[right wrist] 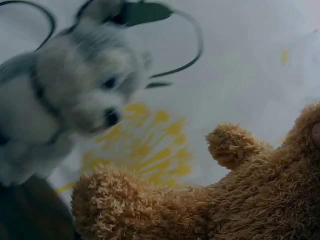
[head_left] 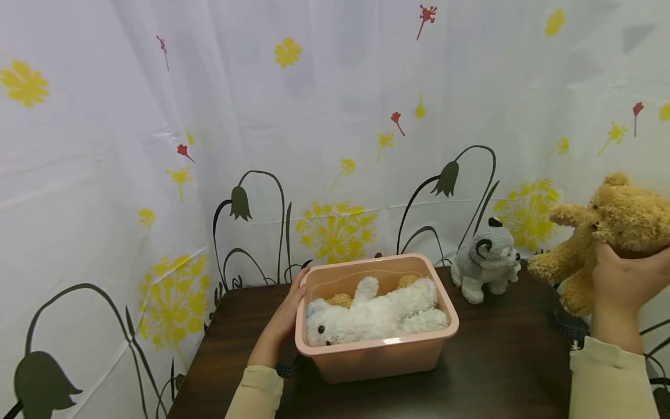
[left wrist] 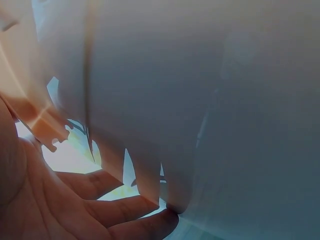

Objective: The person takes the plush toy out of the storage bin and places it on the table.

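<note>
A pink plastic bin (head_left: 377,355) stands on the dark table, with a white plush dog (head_left: 366,320) lying inside it. Bits of tan plush (head_left: 340,299) show behind the dog. My left hand (head_left: 288,308) rests against the bin's left side; in the left wrist view its fingers (left wrist: 120,210) lie fairly straight under the rim. At the far right my right hand (head_left: 623,279) grips a tan teddy bear (head_left: 570,250) below the head, holding it up above the table's right side. The bear's body and limbs (right wrist: 150,210) fill the lower right wrist view.
A grey and white plush husky (head_left: 489,262) sits at the table's back, between the bin and the bear. Behind the dark brown table (head_left: 502,361) hangs a white curtain (head_left: 335,116) with yellow, red and dark green flower prints.
</note>
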